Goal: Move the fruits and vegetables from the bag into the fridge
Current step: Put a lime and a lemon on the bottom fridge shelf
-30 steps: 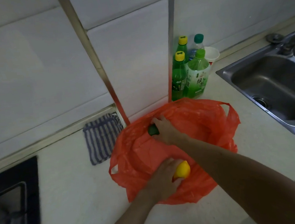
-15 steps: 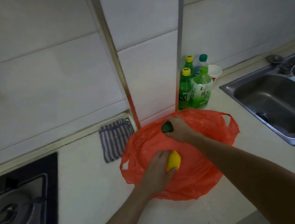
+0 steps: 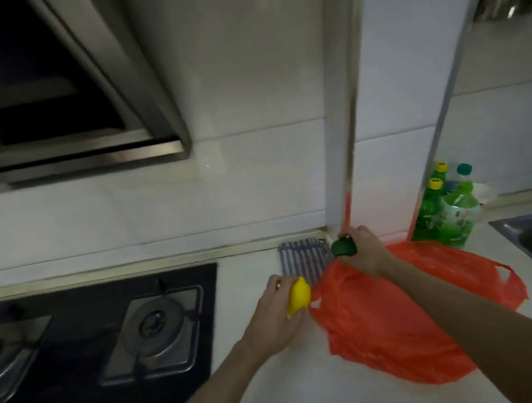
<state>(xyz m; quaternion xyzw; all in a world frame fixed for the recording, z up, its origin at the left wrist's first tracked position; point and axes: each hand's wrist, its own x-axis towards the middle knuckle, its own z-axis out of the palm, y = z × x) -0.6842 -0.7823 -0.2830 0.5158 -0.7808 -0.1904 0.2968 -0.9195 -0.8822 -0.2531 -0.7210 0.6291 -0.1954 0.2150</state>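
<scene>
- While the view has swung left since a moment ago, the gas hob (image 3: 100,335) now fills the lower left; no fridge is in sight.
- The orange bag (image 3: 406,318) lies slack on the counter (image 3: 282,400).
- The left hand (image 3: 272,317), lifted clear of the bag, is closed around a yellow lemon (image 3: 299,296).
- The right hand (image 3: 366,251) grips a dark green fruit (image 3: 343,247) above the bag's edge, so both seem ready for carrying.
</scene>
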